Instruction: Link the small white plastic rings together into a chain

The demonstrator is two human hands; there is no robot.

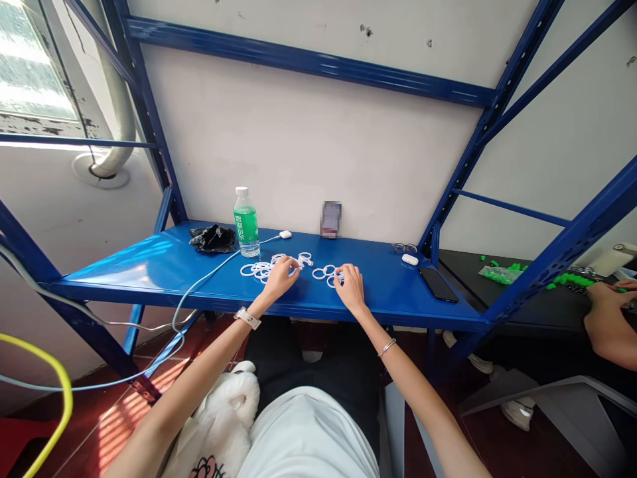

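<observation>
A pile of white rings lies near the front of the blue shelf. My left hand is over the pile's right side, fingers bent and closed on a white ring partly hidden by them. A little to the right, a few more white rings lie flat in a small group. My right hand is at that group's right edge, its thumb and fingers pinched on a white ring that is half covered.
Behind the pile stand a water bottle, a black plastic bag and a white cable plug. A phone-like object leans on the wall. Right: glasses, white case, black phone. A co-worker's hand is beside green pieces.
</observation>
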